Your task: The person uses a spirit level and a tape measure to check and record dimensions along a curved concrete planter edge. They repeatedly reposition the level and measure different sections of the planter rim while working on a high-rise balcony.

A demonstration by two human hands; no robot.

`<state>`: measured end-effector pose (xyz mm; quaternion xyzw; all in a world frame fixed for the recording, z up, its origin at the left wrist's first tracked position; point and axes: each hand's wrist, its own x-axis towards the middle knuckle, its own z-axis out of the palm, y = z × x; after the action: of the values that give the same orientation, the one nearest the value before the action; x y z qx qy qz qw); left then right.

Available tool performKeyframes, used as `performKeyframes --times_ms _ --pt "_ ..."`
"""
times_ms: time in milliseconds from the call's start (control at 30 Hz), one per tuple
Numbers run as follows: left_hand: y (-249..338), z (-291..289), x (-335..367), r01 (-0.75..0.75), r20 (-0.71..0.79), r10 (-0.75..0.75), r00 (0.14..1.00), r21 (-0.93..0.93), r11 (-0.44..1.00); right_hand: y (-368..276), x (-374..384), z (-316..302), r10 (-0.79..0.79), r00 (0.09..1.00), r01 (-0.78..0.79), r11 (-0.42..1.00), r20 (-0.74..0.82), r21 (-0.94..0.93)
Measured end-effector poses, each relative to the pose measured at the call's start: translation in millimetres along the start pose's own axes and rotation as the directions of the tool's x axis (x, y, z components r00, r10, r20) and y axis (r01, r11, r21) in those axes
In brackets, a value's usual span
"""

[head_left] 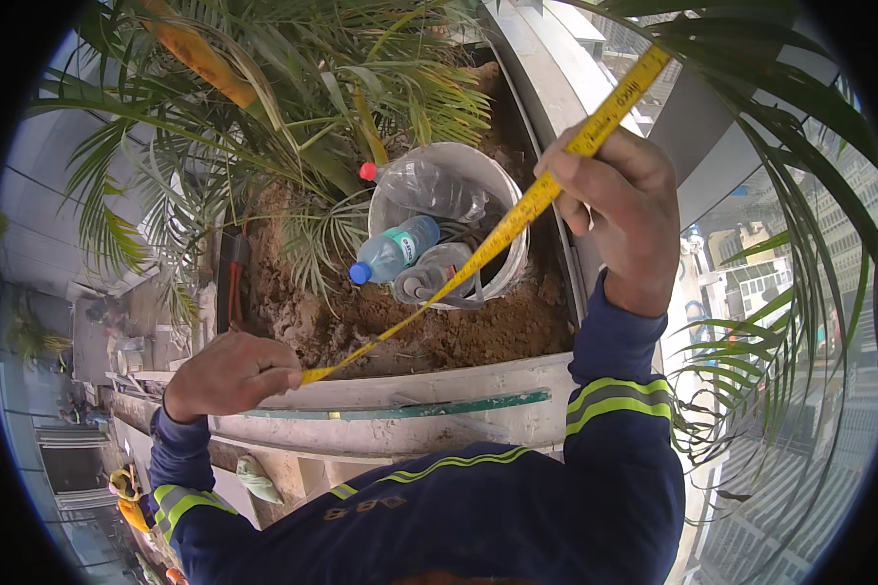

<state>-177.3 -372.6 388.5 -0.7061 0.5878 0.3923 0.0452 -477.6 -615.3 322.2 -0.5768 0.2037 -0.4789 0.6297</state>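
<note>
A yellow tape measure blade [498, 237] stretches between my two hands, rising from lower left to upper right. My left hand [232, 375] pinches its lower end over the front left of the planter. At the right, my right hand [622, 200] is raised, thumb and fingers closed on the blade, whose upper end runs on toward the palm leaves. Behind the tape stands a white bucket [518, 263] holding several plastic bottles, among them a clear bottle with a red cap [424, 190] and a blue-capped bottle [396, 250]. The tape's case does not show.
The planter's brown soil [390, 341] surrounds the bucket, with palm fronds [293, 117] behind it. A green strip [400, 410] lies on the pale front ledge [380, 439]. Long leaves [819, 185] hang at the right before high buildings. Far lower left, a person in orange [135, 512] is visible.
</note>
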Motion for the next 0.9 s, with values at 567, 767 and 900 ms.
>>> performKeyframes --times_ms 567,767,900 --pt "-191 -75 154 0.238 -0.793 0.147 0.591 0.346 0.908 246 198 -18 0.514 0.856 -0.498 0.788 0.058 0.361" --pt "-144 -56 332 0.368 -0.717 0.04 0.696 0.404 0.837 359 232 -124 0.613 0.778 -0.551 0.772 -0.14 0.317" --pt "-158 -57 378 0.436 -0.721 -0.07 0.69 0.337 0.835 415 224 -147 0.672 0.734 -0.624 0.724 -0.096 0.295"
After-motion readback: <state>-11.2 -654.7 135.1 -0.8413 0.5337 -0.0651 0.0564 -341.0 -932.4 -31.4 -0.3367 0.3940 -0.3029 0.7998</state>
